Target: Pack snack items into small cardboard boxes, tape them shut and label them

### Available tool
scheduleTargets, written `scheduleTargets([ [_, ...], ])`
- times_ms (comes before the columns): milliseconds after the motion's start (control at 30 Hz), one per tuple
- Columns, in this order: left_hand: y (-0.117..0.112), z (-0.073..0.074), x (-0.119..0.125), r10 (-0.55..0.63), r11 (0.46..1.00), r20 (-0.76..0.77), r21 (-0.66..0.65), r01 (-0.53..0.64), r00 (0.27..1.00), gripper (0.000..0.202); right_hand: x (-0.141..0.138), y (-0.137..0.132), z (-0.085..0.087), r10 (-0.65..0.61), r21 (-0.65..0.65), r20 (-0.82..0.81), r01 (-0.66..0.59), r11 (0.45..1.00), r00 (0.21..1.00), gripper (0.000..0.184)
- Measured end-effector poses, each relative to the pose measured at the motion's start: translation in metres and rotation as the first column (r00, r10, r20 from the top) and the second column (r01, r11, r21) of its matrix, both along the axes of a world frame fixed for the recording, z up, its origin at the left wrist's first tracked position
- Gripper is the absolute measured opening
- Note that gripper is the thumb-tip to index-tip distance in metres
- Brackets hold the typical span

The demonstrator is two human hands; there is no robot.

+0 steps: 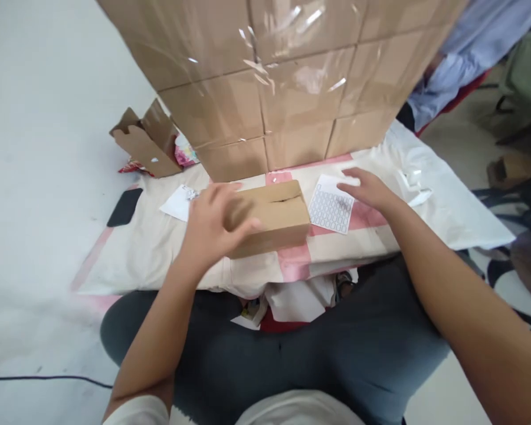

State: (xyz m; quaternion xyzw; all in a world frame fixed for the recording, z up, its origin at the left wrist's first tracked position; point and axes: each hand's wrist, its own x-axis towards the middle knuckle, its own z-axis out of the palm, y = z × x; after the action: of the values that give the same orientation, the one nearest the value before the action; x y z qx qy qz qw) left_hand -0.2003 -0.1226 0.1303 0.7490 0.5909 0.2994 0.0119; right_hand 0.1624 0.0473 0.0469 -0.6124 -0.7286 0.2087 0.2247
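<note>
A closed brown cardboard box lies on the cloth-covered table in front of me. My left hand is at the box's left end, thumb and fingers spread wide over its top; I cannot tell whether it touches the cardboard. To the right of the box lies a white sheet printed with rows of small rounded labels. My right hand hovers by the sheet's right edge with thumb and fingers apart, holding nothing.
A tall stack of taped cardboard boxes rises at the table's back. Left of it stand an open carton, a black phone and white paper. Crumpled clear plastic lies right. A person in a light blue sleeve sits beyond.
</note>
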Motion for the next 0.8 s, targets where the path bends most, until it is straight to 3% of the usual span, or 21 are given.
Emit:
scheduleTargets([
  [100, -0.009, -0.003, 0.046, -0.158, 0.985, -0.306, -0.112, 0.13, 0.939, 0.074, -0.014, 0.013, -0.013, -0.003, 0.001, 0.132, 0.003, 1.0, 0.991, 0.09],
  [200, -0.002, -0.018, 0.062, -0.134, 0.989, -0.417, -0.116, 0.093, 0.899, 0.071, -0.025, 0.013, -0.021, -0.058, 0.025, 0.231, 0.054, 0.998, 0.971, 0.107],
  [267, 0.006, -0.024, 0.054, -0.133, 0.99, -0.441, -0.095, 0.101, 0.888, 0.07, -0.026, 0.009, -0.024, -0.088, 0.021, 0.239, 0.085, 0.996, 0.967, 0.097],
  [367, 0.015, -0.024, 0.034, -0.186, 0.982, -0.448, -0.076, 0.17, 0.874, 0.072, -0.022, 0.006, -0.019, -0.058, -0.064, 0.201, 0.073, 0.995, 0.978, 0.058],
  [467, 0.01, -0.023, 0.033, -0.138, 0.984, -0.393, 0.052, 0.172, 0.909, 0.069, -0.016, 0.005, -0.006, -0.005, -0.109, 0.098, 0.016, 0.994, 0.995, 0.037],
  [600, -0.001, -0.024, 0.074, -0.118, 0.958, -0.221, 0.23, 0.169, 0.968, 0.035, -0.014, -0.007, 0.013, 0.135, -0.12, -0.168, -0.156, 0.98, 0.976, 0.023],
  [700, 0.008, -0.013, 0.114, -0.135, 0.96, -0.198, 0.217, 0.178, 0.971, 0.026, -0.014, -0.022, 0.026, 0.266, -0.087, -0.474, -0.345, 0.935, 0.84, 0.026],
  [800, 0.029, 0.004, 0.138, -0.107, 0.974, -0.201, 0.175, 0.143, 0.974, 0.027, -0.011, -0.037, 0.038, 0.39, -0.013, -0.603, -0.497, 0.867, 0.696, 0.03],
])
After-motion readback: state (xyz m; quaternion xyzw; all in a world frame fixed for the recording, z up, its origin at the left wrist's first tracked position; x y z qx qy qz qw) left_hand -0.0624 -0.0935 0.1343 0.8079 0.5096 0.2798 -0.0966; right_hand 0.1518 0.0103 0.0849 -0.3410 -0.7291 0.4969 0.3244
